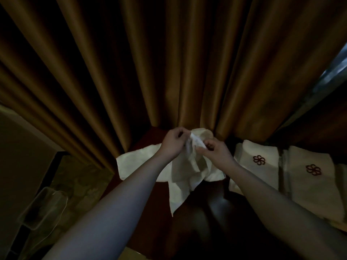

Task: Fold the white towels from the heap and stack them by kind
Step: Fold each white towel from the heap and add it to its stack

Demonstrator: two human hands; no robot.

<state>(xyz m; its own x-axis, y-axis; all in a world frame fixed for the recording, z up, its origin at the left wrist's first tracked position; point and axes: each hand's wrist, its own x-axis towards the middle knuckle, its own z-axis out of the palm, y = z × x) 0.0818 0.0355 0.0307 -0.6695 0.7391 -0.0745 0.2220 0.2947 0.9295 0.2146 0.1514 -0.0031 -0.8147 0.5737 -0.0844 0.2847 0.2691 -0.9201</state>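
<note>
Dim light; head view looked down over a dark desk (pixel 216 207) set against brown curtains (pixel 169 62). My left hand (pixel 171 145) and right hand (pixel 216 152) met above the far part of the desk, both arms stretched forward. Left grip: fingers curled, pinching the upper edge of a small white towel (pixel 180 184). Right grip: thumb and forefinger closed on the same edge, just beside the left fingers, the other fingers curled. The towel hung down from the two grips in loose folds, its lower corner trailing toward me over the desk. Behind and under it lay the heap of white towels (pixel 135 162), spread flat to the left and bunched against the curtain foot (how many pieces, I could not tell). To the right, two stacks of folded towels lay side by side: the nearer-centre stack (pixel 259 152) and the outer stack (pixel 315 184), each showing a dark red flower emblem on top. A clear plastic container (pixel 45 209) sat low at left, off the desk.
</note>
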